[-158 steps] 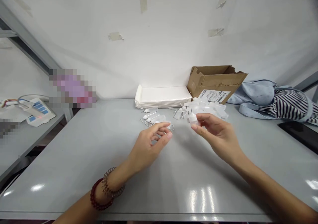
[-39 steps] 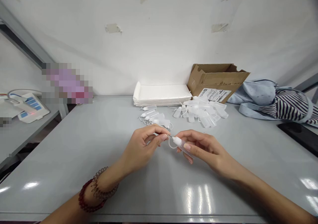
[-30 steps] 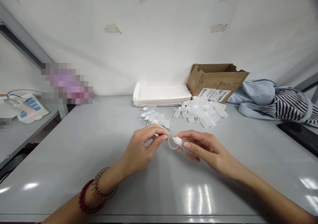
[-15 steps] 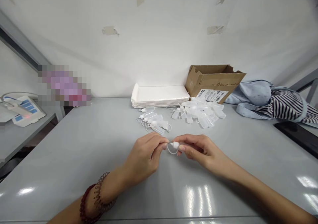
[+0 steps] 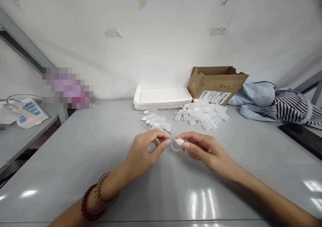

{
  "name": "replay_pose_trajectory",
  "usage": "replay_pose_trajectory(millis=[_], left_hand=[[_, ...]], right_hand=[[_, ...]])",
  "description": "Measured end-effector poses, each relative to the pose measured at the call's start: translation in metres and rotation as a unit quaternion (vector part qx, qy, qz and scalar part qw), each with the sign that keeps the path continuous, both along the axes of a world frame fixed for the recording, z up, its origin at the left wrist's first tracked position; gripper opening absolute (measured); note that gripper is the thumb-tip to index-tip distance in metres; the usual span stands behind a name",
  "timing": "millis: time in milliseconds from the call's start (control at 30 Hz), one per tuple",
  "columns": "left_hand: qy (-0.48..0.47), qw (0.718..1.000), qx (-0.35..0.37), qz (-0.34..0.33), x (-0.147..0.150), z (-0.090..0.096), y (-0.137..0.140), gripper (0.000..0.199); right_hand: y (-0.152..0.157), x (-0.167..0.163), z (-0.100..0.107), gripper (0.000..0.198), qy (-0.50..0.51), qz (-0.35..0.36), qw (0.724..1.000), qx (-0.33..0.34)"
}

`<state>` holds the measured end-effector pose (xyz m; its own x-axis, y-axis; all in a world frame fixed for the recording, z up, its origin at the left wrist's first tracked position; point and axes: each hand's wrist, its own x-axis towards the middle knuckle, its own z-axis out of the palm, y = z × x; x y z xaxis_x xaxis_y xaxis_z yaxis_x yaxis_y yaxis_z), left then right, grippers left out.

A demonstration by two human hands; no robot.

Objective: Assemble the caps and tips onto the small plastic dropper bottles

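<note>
A small translucent squeeze bottle, with a white top and a thin loop strap, lies sideways in my right hand, between thumb and fingers. Most of its body is hidden by those fingers. My left hand is just left of the bottle's tip, thumb and forefinger pinched together; anything between them is too small to make out. Behind my left hand lie several similar bottles with tips and straps. A larger heap of bottles is spread farther right.
A stack of white padded envelopes stands against the wall beside an open cardboard box. On the right are a blue and striped cloth bag and a black phone. A blue-and-white device sits on a side surface at left.
My left fingers have drawn slightly back from the bottle's tip, opening a small gap. My right hand has shifted a little right and away from me, still holding the bottle.
</note>
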<state>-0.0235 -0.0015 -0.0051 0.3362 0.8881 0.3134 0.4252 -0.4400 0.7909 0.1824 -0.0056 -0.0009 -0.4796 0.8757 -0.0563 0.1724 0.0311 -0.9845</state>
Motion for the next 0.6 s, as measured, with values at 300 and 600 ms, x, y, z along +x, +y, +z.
replay_pose_trajectory(millis=[300, 600], left_hand=[[-0.017, 0.999, -0.002, -0.028, 0.0003, -0.0018, -0.0013, 0.014], [-0.01, 0.999, -0.018, -0.028, 0.0009, -0.0085, -0.0024, 0.017]], right_hand=[[-0.0012, -0.0019, -0.0031, 0.03, -0.028, 0.018, 0.999, 0.011], [-0.0021, -0.0023, -0.0069, 0.029, -0.042, 0.029, 0.998, 0.03]])
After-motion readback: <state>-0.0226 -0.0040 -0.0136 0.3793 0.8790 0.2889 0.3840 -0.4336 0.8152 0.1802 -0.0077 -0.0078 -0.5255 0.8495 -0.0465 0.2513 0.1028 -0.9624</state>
